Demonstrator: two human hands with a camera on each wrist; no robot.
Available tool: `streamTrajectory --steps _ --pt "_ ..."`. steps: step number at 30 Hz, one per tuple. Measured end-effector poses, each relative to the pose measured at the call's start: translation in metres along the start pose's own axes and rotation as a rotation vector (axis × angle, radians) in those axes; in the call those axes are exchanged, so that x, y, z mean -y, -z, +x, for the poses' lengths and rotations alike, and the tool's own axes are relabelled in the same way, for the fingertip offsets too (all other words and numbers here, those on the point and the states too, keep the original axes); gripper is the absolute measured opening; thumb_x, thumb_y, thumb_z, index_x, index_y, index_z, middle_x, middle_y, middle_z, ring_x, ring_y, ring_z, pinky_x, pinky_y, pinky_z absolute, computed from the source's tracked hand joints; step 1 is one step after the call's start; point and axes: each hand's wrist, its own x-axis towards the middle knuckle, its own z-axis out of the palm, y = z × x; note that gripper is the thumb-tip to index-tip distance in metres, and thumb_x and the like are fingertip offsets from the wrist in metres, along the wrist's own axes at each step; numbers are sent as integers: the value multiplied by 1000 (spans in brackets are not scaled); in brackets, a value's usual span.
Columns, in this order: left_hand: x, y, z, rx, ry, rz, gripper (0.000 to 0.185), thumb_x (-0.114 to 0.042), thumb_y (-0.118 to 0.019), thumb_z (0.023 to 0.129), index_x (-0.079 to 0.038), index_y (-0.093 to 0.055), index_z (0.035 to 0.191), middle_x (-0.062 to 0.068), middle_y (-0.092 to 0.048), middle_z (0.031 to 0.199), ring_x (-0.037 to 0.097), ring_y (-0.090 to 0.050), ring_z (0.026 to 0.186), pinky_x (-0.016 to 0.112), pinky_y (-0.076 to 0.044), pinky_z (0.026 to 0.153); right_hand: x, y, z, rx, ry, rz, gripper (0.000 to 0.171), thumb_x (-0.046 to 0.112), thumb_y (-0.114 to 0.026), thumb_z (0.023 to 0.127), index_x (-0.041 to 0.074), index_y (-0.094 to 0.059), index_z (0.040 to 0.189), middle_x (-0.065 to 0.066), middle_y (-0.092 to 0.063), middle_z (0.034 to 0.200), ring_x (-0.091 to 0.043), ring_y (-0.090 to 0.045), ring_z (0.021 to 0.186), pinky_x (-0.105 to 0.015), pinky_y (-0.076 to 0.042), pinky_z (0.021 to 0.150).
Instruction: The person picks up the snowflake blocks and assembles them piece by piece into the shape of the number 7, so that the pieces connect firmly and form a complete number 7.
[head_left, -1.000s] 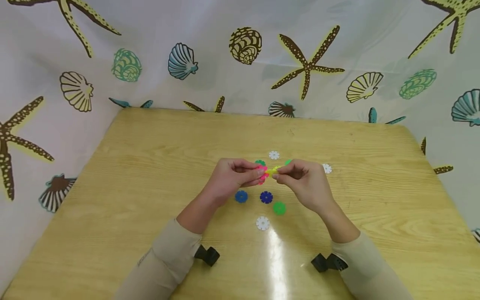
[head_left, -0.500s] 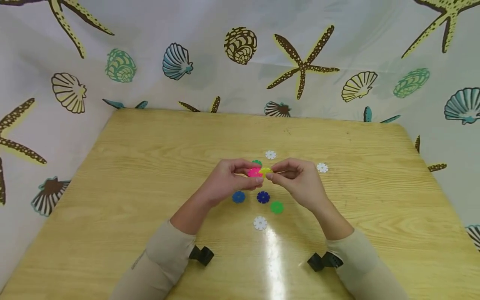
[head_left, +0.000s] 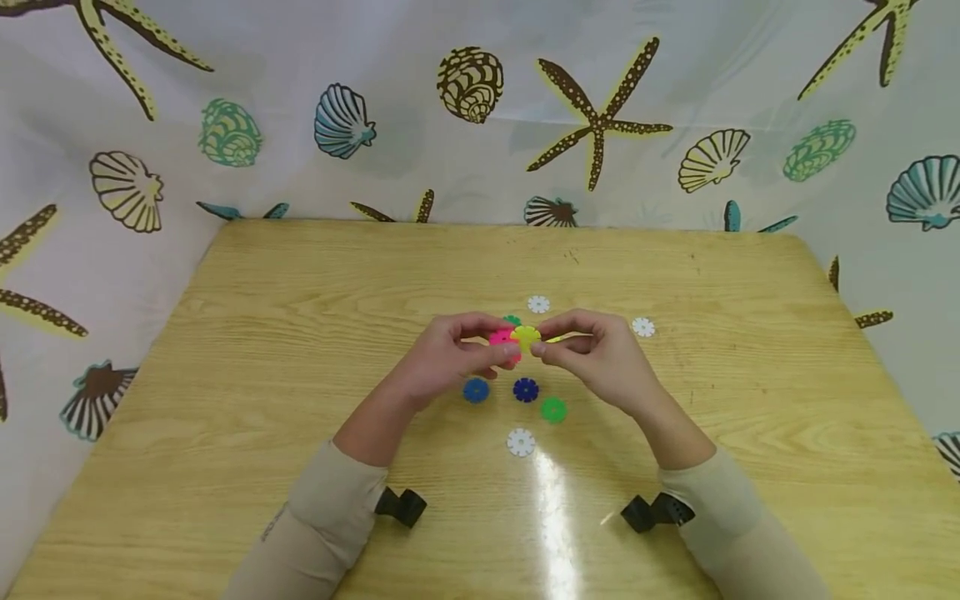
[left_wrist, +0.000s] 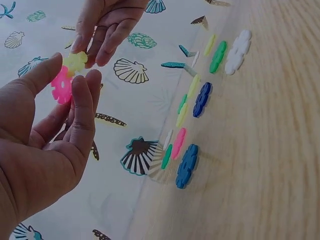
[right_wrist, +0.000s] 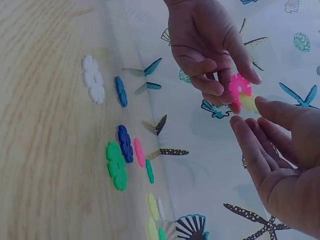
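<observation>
Above the table, in the head view, my left hand (head_left: 450, 358) pinches a pink notched plastic disc (head_left: 501, 338) between thumb and fingers. Facing it, my right hand (head_left: 603, 358) pinches a yellow notched disc (head_left: 527, 335) by its edge. The yellow disc meets the pink one and overlaps its right side. Seen from the left wrist, the flat of the pink disc (left_wrist: 61, 89) shows with the yellow disc (left_wrist: 76, 62) at its upper edge. In the right wrist view my thumb tip lies on the yellow disc (right_wrist: 247, 102), partly hiding it.
Several notched discs lie on the wooden table (head_left: 300, 350): a blue disc (head_left: 476, 390), a dark blue disc (head_left: 526, 389), a green disc (head_left: 553, 410) and a white disc (head_left: 521, 442) nearer me. Another pink disc (left_wrist: 178, 143) lies beyond. A shell-patterned cloth (head_left: 412, 150) hangs behind.
The yellow disc, edge-on earlier, has turned its flat face toward the head camera. Both hands stay close together and have shifted slightly left in view along with the scene.
</observation>
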Motion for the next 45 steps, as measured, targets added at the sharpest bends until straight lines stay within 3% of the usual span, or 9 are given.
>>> streamTrajectory --steps 5,10,15,21,34,45 --pt "-4 9 0 -37 0 -38 43 -33 -72 80 -9 -61 114 17 -63 106 36 -62 97 44 -53 81 12 8 -1 58 -23 -71 23 13 -67 85 3 -66 105 -14 -64 106 -26 -66 89 -36 -55 77" --pt "-6 16 1 -51 -21 -55 43 -30 -70 82 -8 -59 117 22 -58 114 27 -64 98 38 -55 80 -3 19 3 161 -40 -259 22 20 -70 83 12 -69 104 -9 -66 105 -21 -65 81 -36 -55 68" --pt "-11 19 3 -50 -33 -69 43 -28 -70 82 -8 -58 118 22 -59 114 25 -64 97 37 -54 81 -15 28 8 265 -57 -420 23 21 -73 81 11 -71 101 -6 -67 99 -19 -63 73 -33 -53 61" --pt "-18 19 5 -38 -53 -63 43 -28 -69 83 -7 -59 119 16 -63 109 26 -65 95 37 -54 81 -18 32 10 364 -116 -479 23 17 -74 79 9 -71 101 -3 -67 91 -20 -61 75 -32 -53 65" --pt "-16 22 9 -39 -47 -84 43 -27 -71 81 -7 -59 118 17 -63 109 27 -65 94 37 -55 80 -28 23 11 393 -120 -558 27 13 -79 72 10 -72 97 -1 -67 90 -16 -59 83 -29 -51 72" --pt "0 19 3 -39 20 -122 45 -24 -73 79 -5 -59 118 20 -63 108 36 -62 98 44 -50 87 -40 8 4 329 -200 -594 22 12 -81 69 13 -68 87 3 -64 85 -14 -58 80 -30 -50 73"
